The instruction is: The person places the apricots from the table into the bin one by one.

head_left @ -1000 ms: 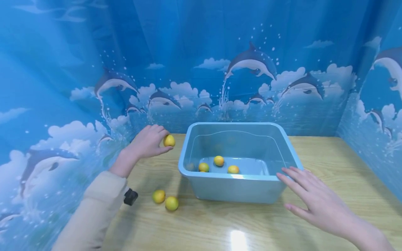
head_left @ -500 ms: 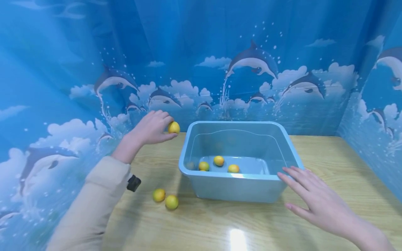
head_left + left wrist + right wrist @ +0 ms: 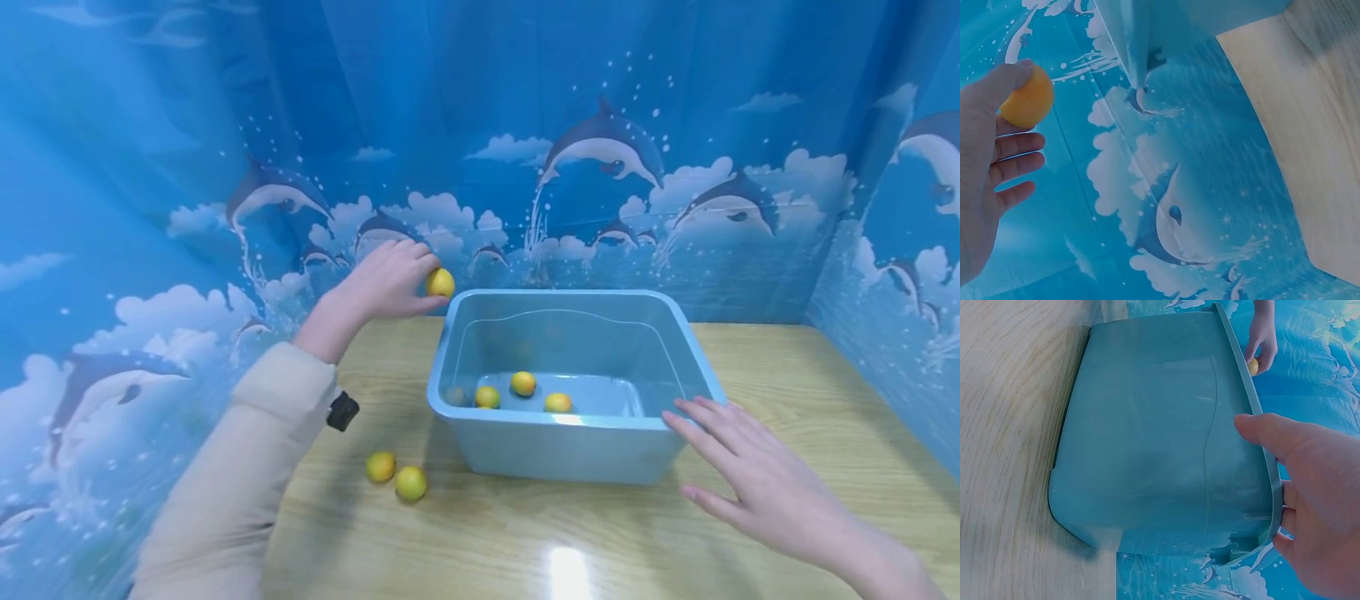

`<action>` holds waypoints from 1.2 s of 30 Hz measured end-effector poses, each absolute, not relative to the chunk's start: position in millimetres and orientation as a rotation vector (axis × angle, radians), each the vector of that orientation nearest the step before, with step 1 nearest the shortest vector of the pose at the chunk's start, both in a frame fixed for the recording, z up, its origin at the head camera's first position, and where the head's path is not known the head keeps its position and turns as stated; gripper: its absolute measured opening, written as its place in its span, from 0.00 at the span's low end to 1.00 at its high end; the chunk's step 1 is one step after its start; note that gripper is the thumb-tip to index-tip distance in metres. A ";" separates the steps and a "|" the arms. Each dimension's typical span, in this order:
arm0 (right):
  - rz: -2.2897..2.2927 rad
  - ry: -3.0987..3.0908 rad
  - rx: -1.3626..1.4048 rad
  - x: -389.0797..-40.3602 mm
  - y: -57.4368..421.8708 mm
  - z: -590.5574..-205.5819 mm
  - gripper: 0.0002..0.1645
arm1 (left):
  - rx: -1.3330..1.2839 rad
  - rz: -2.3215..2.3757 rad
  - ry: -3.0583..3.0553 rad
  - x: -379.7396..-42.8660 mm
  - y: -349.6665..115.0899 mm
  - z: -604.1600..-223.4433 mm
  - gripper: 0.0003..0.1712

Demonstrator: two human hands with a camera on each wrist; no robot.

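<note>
My left hand (image 3: 393, 279) pinches a small yellow-orange tangerine (image 3: 440, 282) between thumb and fingers. It is raised beside the back left corner of a light blue plastic bin (image 3: 562, 450). In the left wrist view the tangerine (image 3: 1029, 100) sits at the thumb and index finger, while the other fingers reach out below it. My right hand (image 3: 750, 467) rests its straight fingers at the bin's front right rim, as the right wrist view also shows, with the thumb (image 3: 1260, 428) on the outer side. Several tangerines (image 3: 522, 383) lie on the bin's floor, partly hidden by its front wall.
Two more tangerines, one greenish yellow (image 3: 411, 483) and one yellow-orange (image 3: 381, 467), lie on the wood-grain table (image 3: 480, 533), left of the bin's front. A blue dolphin-print curtain (image 3: 450, 125) stands behind and at both sides. A black device (image 3: 342, 411) sits at the left wrist.
My left hand has risen and moved right with its tangerine, from left of the bin to its back left corner. The right hand and the other tangerines stay in place.
</note>
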State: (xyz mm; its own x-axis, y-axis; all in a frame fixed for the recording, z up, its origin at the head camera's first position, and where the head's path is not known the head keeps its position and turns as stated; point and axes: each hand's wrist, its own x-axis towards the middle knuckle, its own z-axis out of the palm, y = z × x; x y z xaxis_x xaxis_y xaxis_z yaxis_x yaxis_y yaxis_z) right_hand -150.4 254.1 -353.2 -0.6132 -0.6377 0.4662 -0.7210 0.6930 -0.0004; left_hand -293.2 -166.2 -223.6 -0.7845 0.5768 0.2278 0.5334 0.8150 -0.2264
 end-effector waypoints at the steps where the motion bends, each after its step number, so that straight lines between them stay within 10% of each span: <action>1: 0.257 -2.468 1.051 -150.5 254.1 -352.8 0.44 | -0.856 0.224 -2.716 -294.5 -163.5 -222.2 0.26; 36: 0.203 -2.484 1.048 -150.1 254.2 -351.4 0.43 | -1.069 0.447 -2.720 -325.5 -66.7 -221.6 0.26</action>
